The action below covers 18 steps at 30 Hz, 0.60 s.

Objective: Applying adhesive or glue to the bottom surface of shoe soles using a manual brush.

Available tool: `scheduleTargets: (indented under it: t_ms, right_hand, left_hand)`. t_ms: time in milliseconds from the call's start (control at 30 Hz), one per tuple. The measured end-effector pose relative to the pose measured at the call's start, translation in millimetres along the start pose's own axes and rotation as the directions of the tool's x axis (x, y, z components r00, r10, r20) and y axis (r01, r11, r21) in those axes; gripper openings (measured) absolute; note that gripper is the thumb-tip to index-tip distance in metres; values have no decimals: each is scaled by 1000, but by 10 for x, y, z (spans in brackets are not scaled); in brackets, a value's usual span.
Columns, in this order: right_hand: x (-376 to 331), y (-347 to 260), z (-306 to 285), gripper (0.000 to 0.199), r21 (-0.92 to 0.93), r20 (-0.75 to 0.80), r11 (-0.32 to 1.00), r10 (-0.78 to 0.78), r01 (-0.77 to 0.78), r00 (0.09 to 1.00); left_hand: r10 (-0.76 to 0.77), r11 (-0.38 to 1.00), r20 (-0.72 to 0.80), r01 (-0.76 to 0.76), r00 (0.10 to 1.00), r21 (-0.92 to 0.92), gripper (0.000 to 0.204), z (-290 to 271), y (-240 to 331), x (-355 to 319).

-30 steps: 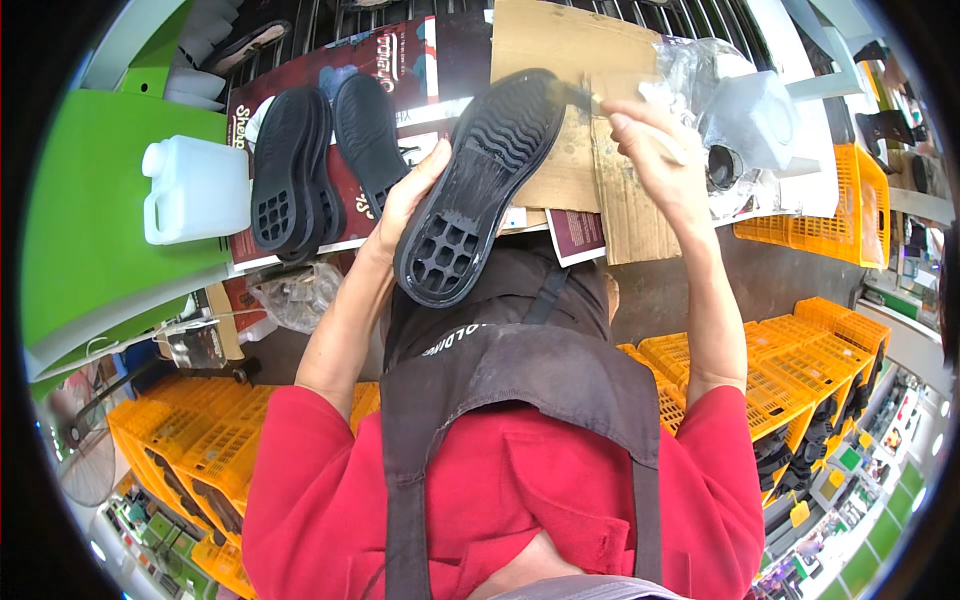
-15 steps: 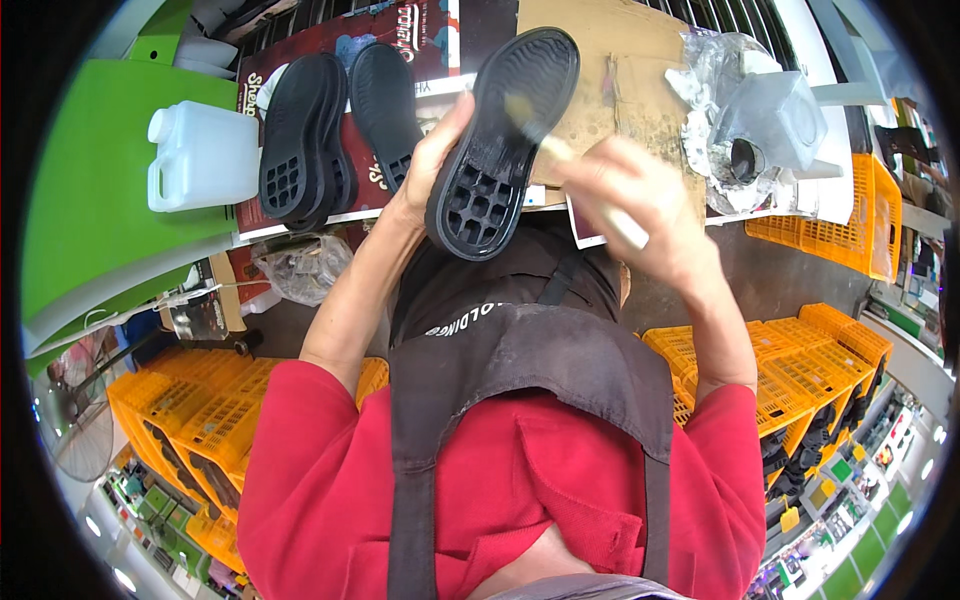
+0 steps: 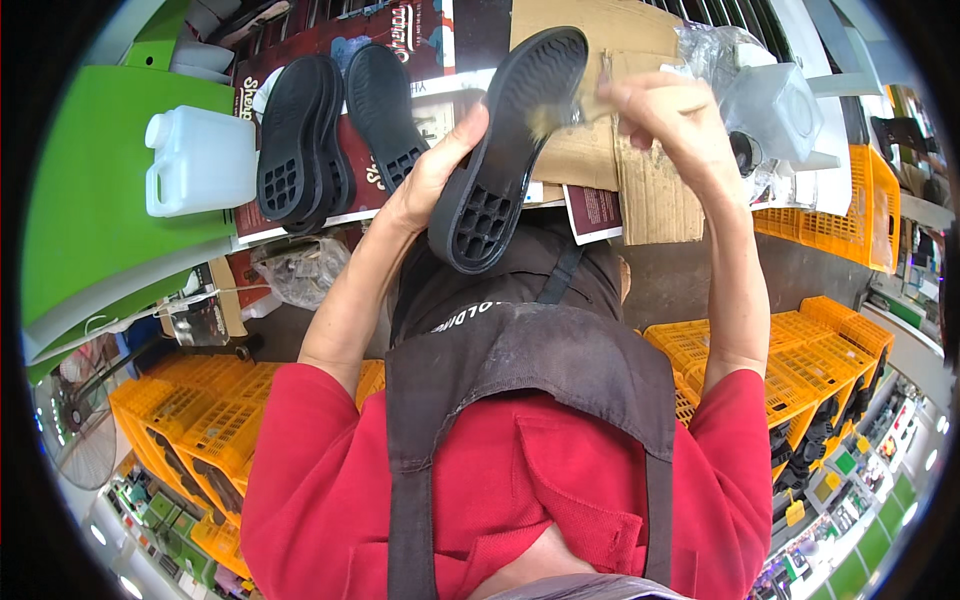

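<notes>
A black shoe sole (image 3: 487, 185) with a grid of square hollows in its heel is held up in front of me. My left hand (image 3: 437, 170) grips it along its left edge, thumb pointing upward. In my right hand (image 3: 675, 115) is a brush (image 3: 545, 122), somewhat blurred, its pale bristles against the right edge of the sole near the middle. The fingers are closed around its handle, which they mostly hide. Left of the held sole lie another black sole (image 3: 382, 100) and a small stack of soles (image 3: 295, 150).
A white plastic jug (image 3: 205, 165) stands at the left on a green surface (image 3: 80, 180). Cardboard (image 3: 655, 195) covers the bench's middle. On the right are a translucent container (image 3: 785, 110), crumpled plastic and a dark round cup (image 3: 742, 150). Orange crates (image 3: 835, 200) stand beside and behind me.
My right hand has moved right and up, taking the brush from the sole's inner face to its right edge. The sole has tilted, showing more of its left side wall.
</notes>
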State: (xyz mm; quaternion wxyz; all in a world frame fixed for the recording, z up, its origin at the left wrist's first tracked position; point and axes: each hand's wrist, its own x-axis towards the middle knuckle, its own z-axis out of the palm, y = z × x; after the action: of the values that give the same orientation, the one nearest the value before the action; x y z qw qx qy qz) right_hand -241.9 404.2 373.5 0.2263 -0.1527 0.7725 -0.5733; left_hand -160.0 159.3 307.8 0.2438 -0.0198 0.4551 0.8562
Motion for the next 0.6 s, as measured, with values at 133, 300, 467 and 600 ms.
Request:
scheduleTargets:
  t_ms: [133, 300, 467, 600]
  right_hand:
    - [20, 73, 123, 20, -394, -200, 896, -303, 207, 932]
    - [-260, 65, 495, 23, -523, 17, 656, -629, 543, 777]
    - [-592, -155, 684, 18, -321, 179, 741, -564, 590, 806]
    - [-538, -176, 581, 11, -170, 193, 743, -619, 647, 761]
  left_hand:
    - [19, 1000, -78, -18, 997, 15, 55, -11, -33, -4]
    - [89, 994, -117, -80, 989, 81, 56, 13, -24, 27]
    - [127, 992, -170, -125, 977, 24, 57, -83, -23, 44]
    - [98, 995, -133, -98, 986, 2, 56, -115, -48, 31]
